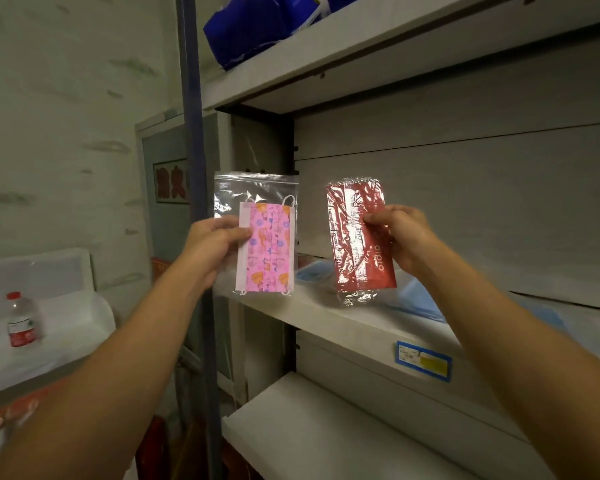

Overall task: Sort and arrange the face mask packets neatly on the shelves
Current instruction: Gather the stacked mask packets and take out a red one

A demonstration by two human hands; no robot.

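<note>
My left hand (208, 249) pinches the left edge of a clear zip packet with a pink patterned mask (269, 249) inside, held upright in front of the middle shelf (326, 315). My right hand (400, 237) pinches the right edge of a red mask packet (355, 244) in shiny wrap, also upright. Both packets hang above the shelf's front edge. Blue mask packets (421, 299) lie flat on that shelf behind them, partly hidden.
A top shelf (361, 39) carries a blue bag (257, 26). The lower shelf (309, 427) sits below a blue price label (424, 365). A dark post (193, 133) stands at the shelf's left. A water bottle (22, 320) stands on a white surface at left.
</note>
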